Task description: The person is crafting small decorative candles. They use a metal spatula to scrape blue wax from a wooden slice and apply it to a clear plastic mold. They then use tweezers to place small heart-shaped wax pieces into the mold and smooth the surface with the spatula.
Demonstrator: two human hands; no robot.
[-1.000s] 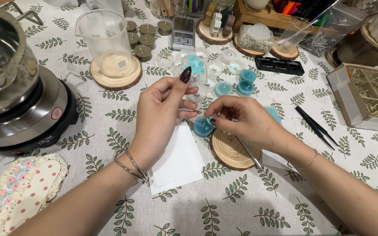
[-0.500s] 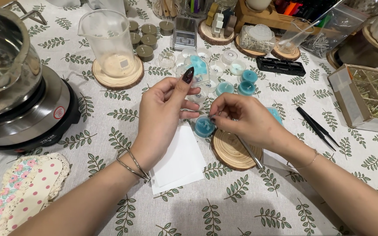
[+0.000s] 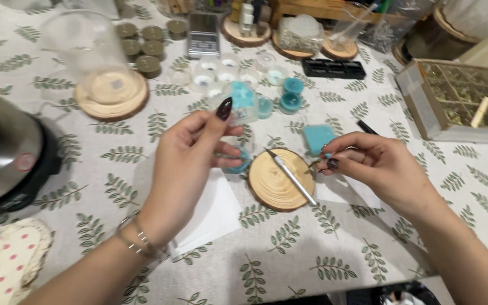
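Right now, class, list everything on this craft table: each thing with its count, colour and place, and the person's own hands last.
tablecloth: one, pale with green leaf sprigs, under everything
wood slice: one, light tan, centre
metal tool: one, silver, lying across the wood slice
white paper: one, under the left wrist
teal block: one, behind the right hand
teal cups: two, behind centre
glass dome: one, clear, on a wooden base, back left
round tins: several, olive, back left
compartment box: one, clear, right edge
left hand: fingers on a small teal cup
right hand: fingers pinching something too small to identify
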